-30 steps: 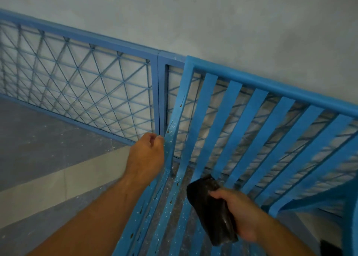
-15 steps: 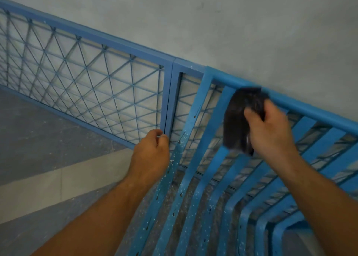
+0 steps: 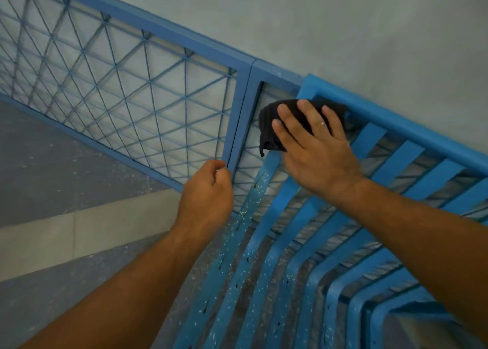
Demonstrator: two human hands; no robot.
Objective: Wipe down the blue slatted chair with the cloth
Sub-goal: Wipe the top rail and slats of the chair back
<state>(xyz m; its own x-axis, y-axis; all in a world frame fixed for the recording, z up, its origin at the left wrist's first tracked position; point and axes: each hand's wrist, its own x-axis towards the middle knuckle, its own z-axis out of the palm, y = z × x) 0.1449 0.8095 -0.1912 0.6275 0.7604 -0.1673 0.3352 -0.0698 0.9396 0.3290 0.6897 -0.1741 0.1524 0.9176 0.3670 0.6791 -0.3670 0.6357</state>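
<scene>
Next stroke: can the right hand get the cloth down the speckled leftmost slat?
Probably yes: the right hand presses the cloth at the top of that slat, whose length below looks clear.

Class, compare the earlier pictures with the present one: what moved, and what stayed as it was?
The right hand lifted the dark cloth from over the seat slats to the top rail of the blue slatted chair, then slid it left to the corner, where straight fingers press it. The left hand kept gripping the chair's left edge.

Soft even daylight, faint shadows; slightly soft focus, wide-angle edge bending.
</scene>
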